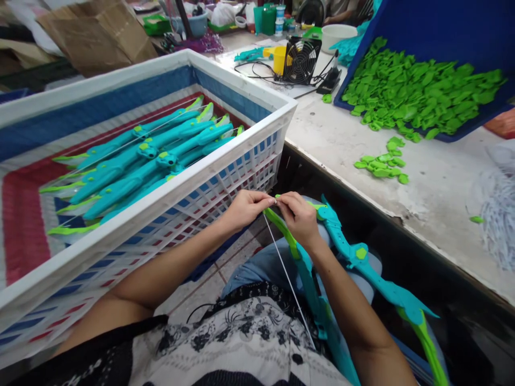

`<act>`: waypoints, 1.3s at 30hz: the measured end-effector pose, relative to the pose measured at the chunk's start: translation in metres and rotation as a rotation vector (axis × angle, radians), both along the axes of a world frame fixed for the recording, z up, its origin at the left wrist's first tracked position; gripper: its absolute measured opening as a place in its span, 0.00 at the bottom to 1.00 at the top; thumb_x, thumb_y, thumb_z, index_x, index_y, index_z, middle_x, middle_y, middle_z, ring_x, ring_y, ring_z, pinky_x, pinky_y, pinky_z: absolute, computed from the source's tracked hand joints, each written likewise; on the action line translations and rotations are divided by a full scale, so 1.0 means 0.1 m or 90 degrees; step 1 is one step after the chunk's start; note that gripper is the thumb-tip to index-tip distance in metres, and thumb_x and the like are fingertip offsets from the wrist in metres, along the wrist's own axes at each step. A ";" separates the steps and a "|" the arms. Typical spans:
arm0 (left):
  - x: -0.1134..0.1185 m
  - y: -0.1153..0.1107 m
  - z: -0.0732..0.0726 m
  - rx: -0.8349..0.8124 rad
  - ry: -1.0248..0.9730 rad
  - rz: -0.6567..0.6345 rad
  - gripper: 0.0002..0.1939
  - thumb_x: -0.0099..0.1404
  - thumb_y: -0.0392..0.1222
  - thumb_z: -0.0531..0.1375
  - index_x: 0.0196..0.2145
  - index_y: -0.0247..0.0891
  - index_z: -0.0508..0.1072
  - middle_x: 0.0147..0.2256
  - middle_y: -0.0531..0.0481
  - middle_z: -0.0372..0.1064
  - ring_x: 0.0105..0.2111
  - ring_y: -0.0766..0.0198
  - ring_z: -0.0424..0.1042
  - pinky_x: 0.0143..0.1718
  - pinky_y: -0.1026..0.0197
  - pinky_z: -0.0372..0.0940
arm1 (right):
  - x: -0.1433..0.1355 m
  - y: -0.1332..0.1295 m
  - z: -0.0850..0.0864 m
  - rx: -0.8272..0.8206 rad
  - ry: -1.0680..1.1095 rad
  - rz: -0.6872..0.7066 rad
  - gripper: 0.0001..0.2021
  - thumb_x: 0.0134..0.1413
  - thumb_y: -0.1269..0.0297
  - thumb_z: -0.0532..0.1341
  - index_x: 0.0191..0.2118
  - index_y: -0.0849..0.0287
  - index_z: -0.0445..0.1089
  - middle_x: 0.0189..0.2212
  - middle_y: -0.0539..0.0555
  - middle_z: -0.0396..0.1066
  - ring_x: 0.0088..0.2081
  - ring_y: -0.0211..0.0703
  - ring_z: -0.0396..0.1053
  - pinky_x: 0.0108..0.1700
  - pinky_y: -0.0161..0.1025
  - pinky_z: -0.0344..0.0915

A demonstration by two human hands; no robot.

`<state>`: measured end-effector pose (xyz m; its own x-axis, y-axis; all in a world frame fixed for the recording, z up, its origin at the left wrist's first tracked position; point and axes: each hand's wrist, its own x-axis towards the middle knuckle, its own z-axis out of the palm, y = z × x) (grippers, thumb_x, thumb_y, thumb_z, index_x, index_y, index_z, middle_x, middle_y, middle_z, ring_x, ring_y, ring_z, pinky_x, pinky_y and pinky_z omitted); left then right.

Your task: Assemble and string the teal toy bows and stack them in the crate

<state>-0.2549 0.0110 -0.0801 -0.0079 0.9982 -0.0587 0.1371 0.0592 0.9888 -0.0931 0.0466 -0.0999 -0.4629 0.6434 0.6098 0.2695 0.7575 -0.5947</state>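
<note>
My left hand (248, 208) and my right hand (300, 215) meet fingertip to fingertip over my lap, both pinched closed. Between them they hold the end of a thin white string (285, 262), which runs down toward my waist. Right by the fingers is the green tip of a turquoise toy bow (308, 273), whose limb passes under my right forearm. A second turquoise toy bow (360, 254) with a green centre piece lies across my legs to the right. Its upper green end reaches up behind my right hand. The exact knot or notch at the fingertips is hidden.
At left stands a white plastic crate (241, 136) with finished-looking strung toy bows (148, 153) inside. On the worktable (322, 139) to the right are a tilted blue bin (438, 27), green plastic pieces (382, 163), a small black fan (302, 61) and white strings (501, 214).
</note>
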 end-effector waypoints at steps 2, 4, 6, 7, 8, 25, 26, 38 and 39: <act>0.02 -0.02 0.02 0.013 0.024 0.000 0.15 0.56 0.49 0.61 0.30 0.32 0.78 0.27 0.48 0.74 0.28 0.64 0.69 0.31 0.64 0.62 | 0.00 0.02 -0.02 0.024 -0.043 -0.041 0.07 0.60 0.69 0.52 0.33 0.59 0.66 0.31 0.56 0.68 0.35 0.42 0.66 0.38 0.39 0.64; 0.03 -0.04 0.05 0.027 0.064 0.002 0.15 0.57 0.48 0.60 0.28 0.32 0.78 0.26 0.49 0.73 0.27 0.64 0.68 0.30 0.65 0.62 | -0.02 0.06 -0.05 0.006 -0.060 -0.095 0.07 0.58 0.68 0.52 0.31 0.59 0.66 0.29 0.55 0.67 0.33 0.41 0.65 0.36 0.38 0.62; 0.04 -0.04 0.07 0.027 0.090 0.010 0.14 0.58 0.47 0.60 0.28 0.32 0.77 0.26 0.49 0.73 0.27 0.65 0.68 0.30 0.65 0.61 | -0.04 0.07 -0.09 -0.049 -0.048 -0.135 0.07 0.56 0.68 0.53 0.29 0.59 0.65 0.27 0.53 0.66 0.30 0.40 0.64 0.33 0.37 0.61; 0.04 -0.04 0.07 0.019 0.087 0.013 0.14 0.58 0.47 0.60 0.28 0.32 0.77 0.26 0.49 0.73 0.28 0.65 0.68 0.30 0.66 0.62 | -0.04 0.07 -0.10 -0.086 -0.040 -0.134 0.07 0.56 0.68 0.54 0.29 0.59 0.66 0.26 0.52 0.67 0.29 0.39 0.64 0.33 0.36 0.61; 0.03 -0.04 0.06 0.005 0.074 0.013 0.14 0.58 0.47 0.60 0.30 0.32 0.77 0.27 0.49 0.73 0.28 0.65 0.68 0.30 0.66 0.62 | -0.02 0.06 -0.11 -0.127 -0.032 -0.118 0.07 0.56 0.67 0.54 0.29 0.59 0.66 0.26 0.51 0.67 0.28 0.38 0.64 0.32 0.35 0.61; 0.53 -1.04 -0.80 0.450 0.168 -0.477 0.26 0.60 0.27 0.50 0.56 0.38 0.62 0.56 0.40 0.62 0.62 0.48 0.50 0.56 0.39 0.59 | 1.98 -0.52 -1.05 -0.134 -0.560 -0.462 0.22 0.50 0.65 0.60 0.52 0.66 0.65 0.48 0.67 0.62 0.49 0.59 0.58 0.50 0.49 0.59; 0.46 -1.06 -0.74 0.450 0.180 -0.478 0.28 0.60 0.27 0.50 0.58 0.40 0.60 0.56 0.41 0.62 0.61 0.48 0.51 0.56 0.40 0.60 | 2.01 -0.46 -1.04 -0.165 -0.536 -0.455 0.21 0.50 0.67 0.59 0.51 0.66 0.65 0.47 0.66 0.63 0.48 0.57 0.59 0.49 0.48 0.60; 0.95 -0.95 -1.14 0.531 0.597 -0.562 0.21 0.66 0.32 0.51 0.55 0.43 0.64 0.55 0.42 0.62 0.58 0.51 0.56 0.58 0.43 0.53 | 2.33 -0.05 -0.62 -0.770 -0.217 0.009 0.25 0.38 0.55 0.69 0.44 0.59 0.66 0.31 0.49 0.73 0.32 0.40 0.70 0.31 0.34 0.66; 1.13 -0.87 -1.15 0.535 0.615 -0.606 0.19 0.67 0.32 0.50 0.54 0.41 0.65 0.50 0.41 0.66 0.54 0.53 0.61 0.56 0.45 0.55 | 2.29 -0.01 -0.65 -0.822 -0.205 0.053 0.25 0.37 0.54 0.69 0.43 0.60 0.67 0.29 0.49 0.73 0.30 0.38 0.70 0.29 0.32 0.66</act>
